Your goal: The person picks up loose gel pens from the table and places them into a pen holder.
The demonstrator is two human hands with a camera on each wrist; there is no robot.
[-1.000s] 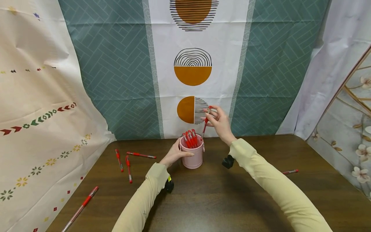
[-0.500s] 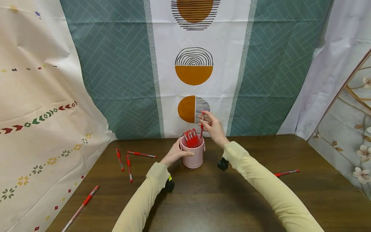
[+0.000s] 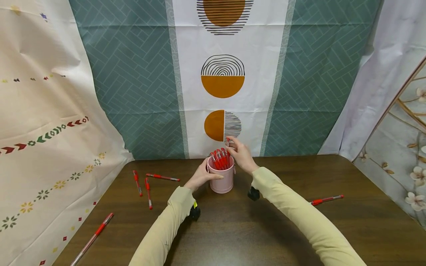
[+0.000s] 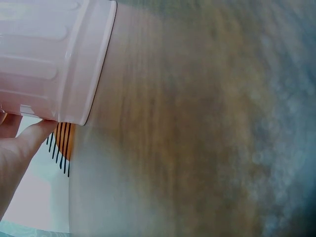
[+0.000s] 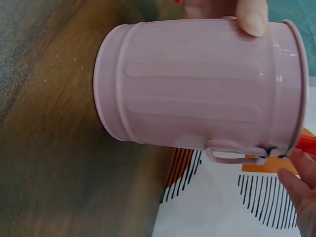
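A pink metal bucket (image 3: 221,183) stands upright near the table's far edge, with several red pens (image 3: 219,159) leaning together inside it. My left hand (image 3: 201,175) grips its left side, thumb across the front. At the bucket's right rim my right hand (image 3: 242,155) pinches a red pen (image 3: 228,143) near its top; the pen stands nearly upright, its lower part down inside the bucket. In the right wrist view the bucket's side handle (image 5: 237,153) hangs close to my right fingers, and the left thumb (image 5: 253,22) presses the wall.
On the brown table (image 3: 219,229), several red pens lie loose: a group (image 3: 148,193) to the left, a nearer pen (image 3: 93,238) at the left edge, and another pen (image 3: 327,200) at the right, partly behind the right sleeve. Patterned cloth (image 3: 149,92) hangs behind the table.
My right hand has moved left and down, bringing its pen from above the right rim into the bucket. The left hand keeps its hold on the bucket.
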